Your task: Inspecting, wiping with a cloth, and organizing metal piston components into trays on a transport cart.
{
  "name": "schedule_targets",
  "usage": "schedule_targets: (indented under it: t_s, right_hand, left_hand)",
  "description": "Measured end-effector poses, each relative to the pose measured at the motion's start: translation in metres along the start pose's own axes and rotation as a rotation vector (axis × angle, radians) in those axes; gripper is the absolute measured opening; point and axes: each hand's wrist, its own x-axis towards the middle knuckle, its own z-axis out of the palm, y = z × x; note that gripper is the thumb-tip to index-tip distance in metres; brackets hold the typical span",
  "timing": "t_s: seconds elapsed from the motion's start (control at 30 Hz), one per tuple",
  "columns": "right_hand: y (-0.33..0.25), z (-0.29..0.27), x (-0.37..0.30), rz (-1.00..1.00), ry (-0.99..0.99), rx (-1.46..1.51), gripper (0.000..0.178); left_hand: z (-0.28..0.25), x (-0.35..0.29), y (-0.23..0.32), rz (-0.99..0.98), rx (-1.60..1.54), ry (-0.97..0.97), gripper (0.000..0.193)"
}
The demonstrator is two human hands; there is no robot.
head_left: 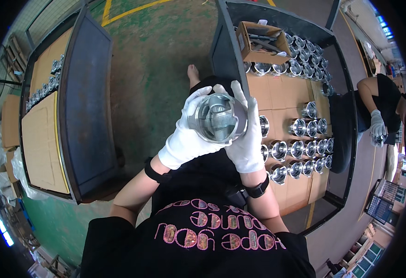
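A dark-walled bin (227,48) has an open-topped carton (261,56) in its far-left corner and metal cylinders (297,148) in rows toward its right edge. By its left edge, the gloved hands, left (183,139) and right (249,146), curve half-closed around a shiny piston (219,119).

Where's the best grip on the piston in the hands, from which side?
Probably hold the piston by its round outer wall, from left and right together: its hollow end faces the camera, and its curved sides suit the left hand and right hand.
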Motion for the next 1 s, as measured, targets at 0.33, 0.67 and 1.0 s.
schedule_targets:
  t_s: [0.33,0.67,1.0]
  right_hand:
    - [-0.030,-0.029,-0.008,-0.220,0.193,-0.905,0.044]
    - [-0.088,-0.063,-0.033,0.024,0.268,-0.889,0.036]
    - [-0.095,-0.312,0.011,-0.159,0.992,-0.759,0.015]
  left_hand:
    - [-0.007,0.011,0.016,0.231,0.254,0.013,0.092]
    - [0.038,0.030,0.033,0.157,0.178,-0.137,0.091]
    - [-0.003,-0.005,-0.015,-0.340,0.144,-0.005,0.060]
